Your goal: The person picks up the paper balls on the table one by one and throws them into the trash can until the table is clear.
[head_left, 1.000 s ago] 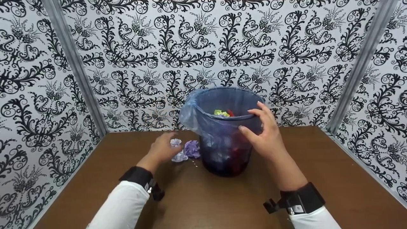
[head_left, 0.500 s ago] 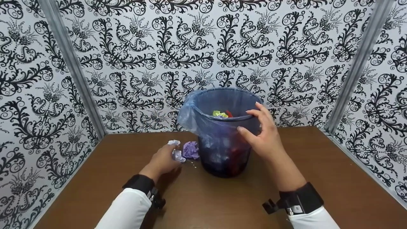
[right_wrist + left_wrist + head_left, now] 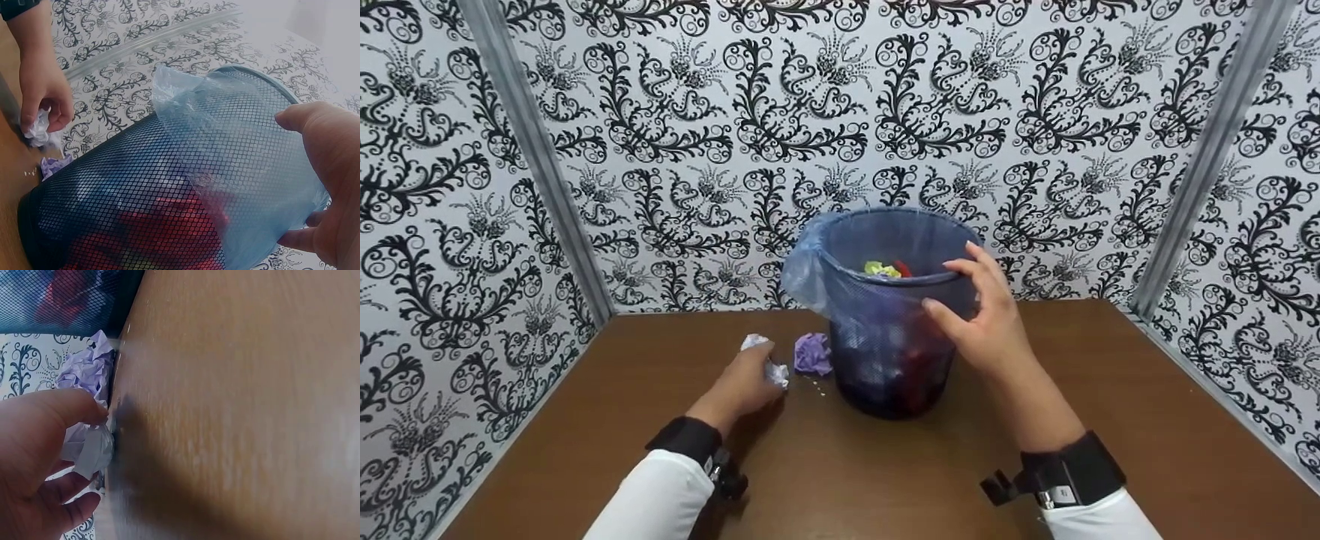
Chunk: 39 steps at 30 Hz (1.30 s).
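My left hand (image 3: 741, 381) pinches crumpled white paper (image 3: 93, 450) low over the wooden table, with white showing on both sides of the fingers in the head view. Just to its right lies a crumpled purple paper ball (image 3: 812, 354), close against the foot of a dark mesh wastebasket (image 3: 885, 360). My right hand (image 3: 991, 322) holds that wastebasket at its right front rim, thumb on the outside and fingertips at the top edge. A translucent blue bag (image 3: 236, 152) lines the basket and hangs over its rim. Yellow-green crumpled paper (image 3: 879, 268) and something red show inside.
A brown table (image 3: 870, 480) stretches under both arms. Small white scraps (image 3: 819, 388) lie by the basket's base. Patterned black-and-white panels (image 3: 840, 112) close off the back and sides, joined by grey corner posts (image 3: 540, 165).
My left hand has come down onto the white paper, closed its fingers on it and drawn it slightly left, away from the purple ball. The right hand and wastebasket stay put.
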Motion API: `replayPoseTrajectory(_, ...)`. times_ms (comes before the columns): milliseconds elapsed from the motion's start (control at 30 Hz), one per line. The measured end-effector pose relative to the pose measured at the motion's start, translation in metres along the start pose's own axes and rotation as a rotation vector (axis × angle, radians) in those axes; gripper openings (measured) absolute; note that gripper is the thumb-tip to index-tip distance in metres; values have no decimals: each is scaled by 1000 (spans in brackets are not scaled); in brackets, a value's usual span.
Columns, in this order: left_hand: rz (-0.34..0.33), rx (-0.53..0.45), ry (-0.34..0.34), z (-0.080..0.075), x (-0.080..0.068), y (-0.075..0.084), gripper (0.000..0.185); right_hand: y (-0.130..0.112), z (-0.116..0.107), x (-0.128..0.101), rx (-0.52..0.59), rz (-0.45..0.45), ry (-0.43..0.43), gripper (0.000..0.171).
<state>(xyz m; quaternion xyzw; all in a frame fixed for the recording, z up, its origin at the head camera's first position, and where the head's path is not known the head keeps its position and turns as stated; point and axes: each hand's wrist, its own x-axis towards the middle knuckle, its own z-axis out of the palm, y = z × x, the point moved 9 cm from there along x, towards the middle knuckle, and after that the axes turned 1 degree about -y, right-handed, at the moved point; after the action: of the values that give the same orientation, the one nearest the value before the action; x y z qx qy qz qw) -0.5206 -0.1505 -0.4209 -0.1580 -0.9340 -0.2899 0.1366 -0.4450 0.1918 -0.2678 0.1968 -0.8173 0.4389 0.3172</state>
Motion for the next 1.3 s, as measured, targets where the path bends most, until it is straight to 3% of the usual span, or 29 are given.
replayPoseTrajectory(167, 27, -27, -15, -2, -5, 7, 35, 0, 1, 0, -7, 13, -12, 53)
replayPoseTrajectory(333, 78, -90, 20, -16, -7, 29, 33, -1, 0, 1, -10, 0, -10, 53)
replayPoseTrajectory(500, 38, -244, 67, -37, -5, 49, 34, -2, -1, 1, 2, -24, 5, 51)
replayPoseTrajectory(633, -3, -290, 189, -64, -4, 62, 33, -2, -1, 0, 5, -18, 2, 51)
replayPoseTrajectory(833, 43, -334, 438, -109, -7, 78, 36, 0, 0, 0, 3, -8, -2, 51)
replayPoseTrajectory(1000, 67, -396, 514, -131, -6, 92, 37, -1, 1, 0, 7, -9, -5, 52)
replayPoseTrajectory(1133, 116, -402, 525, -144, 3, 118, 37, -2, 1, 0, 11, -12, -5, 52)
replayPoseTrajectory(1300, 237, -409, 530, -155, 16, 162, 38, -3, -1, 0, 2, -16, 0, 53)
